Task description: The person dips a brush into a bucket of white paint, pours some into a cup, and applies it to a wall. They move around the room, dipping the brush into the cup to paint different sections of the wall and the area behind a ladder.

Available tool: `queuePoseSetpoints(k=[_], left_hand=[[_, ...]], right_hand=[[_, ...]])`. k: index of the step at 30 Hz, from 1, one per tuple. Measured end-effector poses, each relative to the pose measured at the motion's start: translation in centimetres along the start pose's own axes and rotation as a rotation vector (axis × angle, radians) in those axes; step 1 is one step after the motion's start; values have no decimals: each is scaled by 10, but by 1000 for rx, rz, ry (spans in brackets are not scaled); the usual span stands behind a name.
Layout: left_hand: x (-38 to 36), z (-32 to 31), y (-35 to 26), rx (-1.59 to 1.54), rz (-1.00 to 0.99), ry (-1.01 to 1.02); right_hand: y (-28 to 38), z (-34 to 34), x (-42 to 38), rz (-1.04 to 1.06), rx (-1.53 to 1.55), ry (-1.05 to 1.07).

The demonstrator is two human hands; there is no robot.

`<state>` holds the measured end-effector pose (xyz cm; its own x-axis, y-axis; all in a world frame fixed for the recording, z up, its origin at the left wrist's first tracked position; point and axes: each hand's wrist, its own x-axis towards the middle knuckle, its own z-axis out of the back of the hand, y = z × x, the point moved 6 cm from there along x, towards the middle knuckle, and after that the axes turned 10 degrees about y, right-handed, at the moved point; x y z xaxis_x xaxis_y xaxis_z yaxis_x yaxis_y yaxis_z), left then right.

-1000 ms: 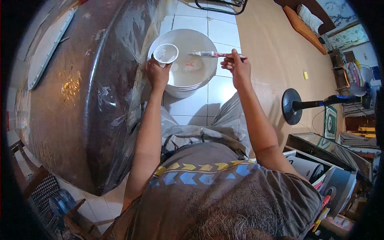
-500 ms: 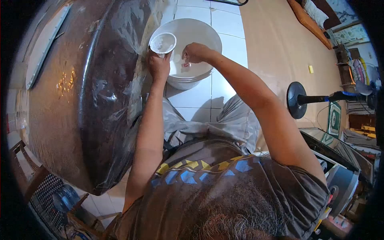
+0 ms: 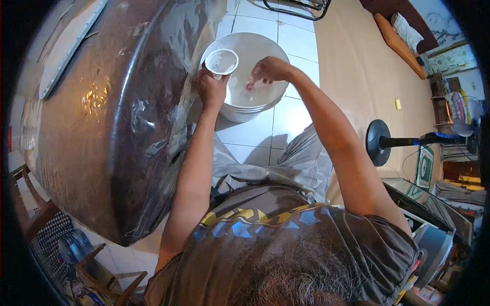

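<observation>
My left hand point(image 3: 211, 87) is wrapped round a small white bowl point(image 3: 222, 62) with whitish material inside it. The bowl is tilted a little and stays over the left side of a large white bucket point(image 3: 243, 115). Above the bucket's opening, my right hand point(image 3: 273, 69) has its fingers curled down. Just by those fingertips shows a small reddish and white thing point(image 3: 249, 85), too blurred to name. Pale contents fill the inside of the bucket.
A brown table point(image 3: 76, 148) under clear plastic stands close on the left. Behind the bucket is the metal frame point(image 3: 291, 11) of some furniture. At the right stand a black fan base point(image 3: 378, 143) and a small yellow block point(image 3: 398, 104). An orange cushion point(image 3: 398, 46) lies farther back.
The view has shifted, so bucket and bowl appear lower and farther right. My right hand's fingers look looser and more spread than before. The bowl remains in my left hand.
</observation>
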<state>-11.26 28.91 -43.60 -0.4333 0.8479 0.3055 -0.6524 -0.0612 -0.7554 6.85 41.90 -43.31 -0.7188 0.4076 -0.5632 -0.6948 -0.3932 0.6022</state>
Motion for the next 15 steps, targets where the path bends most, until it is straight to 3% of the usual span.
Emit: queuePoseSetpoints(k=[4,8,13,15], left_hand=[[-1,4,-3,-35,-54,-105],[-1,5,-7,89,-75,-26],[-4,12,-19,177,-110,-45],[-1,8,-15,93,-47,58]], right_hand=[[4,54,-81,164,412,-377],[20,88,-139,310,671,-719],[43,94,-143,403,757,-743],[51,87,-127,433,798,-717]])
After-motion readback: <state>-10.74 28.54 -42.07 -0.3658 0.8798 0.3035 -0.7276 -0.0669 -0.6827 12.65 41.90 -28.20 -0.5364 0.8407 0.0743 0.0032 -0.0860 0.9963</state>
